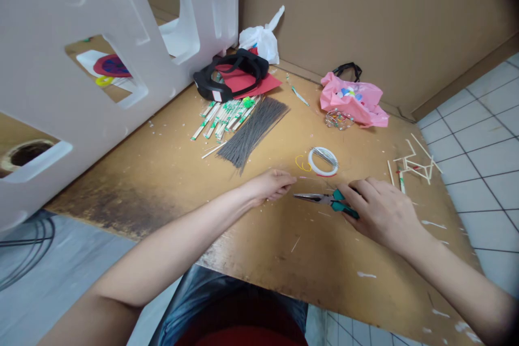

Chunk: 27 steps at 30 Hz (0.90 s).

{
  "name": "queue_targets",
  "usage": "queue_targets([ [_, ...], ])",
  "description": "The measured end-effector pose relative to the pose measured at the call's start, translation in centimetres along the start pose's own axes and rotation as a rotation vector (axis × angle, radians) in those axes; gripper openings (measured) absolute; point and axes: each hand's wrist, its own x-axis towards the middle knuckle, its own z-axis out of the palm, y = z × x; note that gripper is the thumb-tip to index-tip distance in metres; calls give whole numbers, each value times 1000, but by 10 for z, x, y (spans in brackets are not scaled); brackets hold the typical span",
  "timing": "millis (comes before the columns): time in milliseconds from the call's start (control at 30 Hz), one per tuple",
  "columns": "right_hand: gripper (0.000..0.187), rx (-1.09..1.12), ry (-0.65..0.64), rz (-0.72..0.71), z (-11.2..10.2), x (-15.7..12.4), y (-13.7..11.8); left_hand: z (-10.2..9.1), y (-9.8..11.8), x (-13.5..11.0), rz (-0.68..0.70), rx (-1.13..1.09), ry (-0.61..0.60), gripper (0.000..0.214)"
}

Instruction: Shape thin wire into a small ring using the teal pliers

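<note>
My right hand (383, 212) grips the green handles of a pair of needle-nose pliers (324, 200), whose steel jaws point left across the wooden tabletop (259, 216). My left hand (270, 185) is pinched shut around a thin wire (308, 178), which runs from its fingertips toward the plier jaws. Just beyond the hands lie a white ring with a coil of thin wire (323, 162) and a bit of yellow wire (303, 163). Farther back lie a bundle of grey wires (251, 131) and a pile of wooden sticks with green marks (223, 120).
A white foam panel with cut-out openings (81, 16) leans over the table's left side. Black strapped goggles (231, 73) rest on red paper (253, 82) at the back. A pink plastic bag (352, 100) and a white bag (261, 37) stand by the cardboard wall (365, 16). A stick frame (413, 165) lies right.
</note>
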Motion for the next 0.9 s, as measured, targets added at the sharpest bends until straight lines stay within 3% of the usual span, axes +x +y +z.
queue_targets([
  [433,25,-2,25,-13,-3,2,0,-2,-3,2,3,33,-19,33],
  [567,24,65,-19,-22,-7,3,1,-1,-7,4,56,122,-7,33],
  [667,22,288,-171,69,-12,6,1,0,-9,3,219,344,59,34],
  [833,8,888,-656,293,-17,13,1,-2,-8,-1,569,702,65,36],
  [900,15,975,-670,359,-16,15,1,-4,-7,-1,590,734,73,36],
])
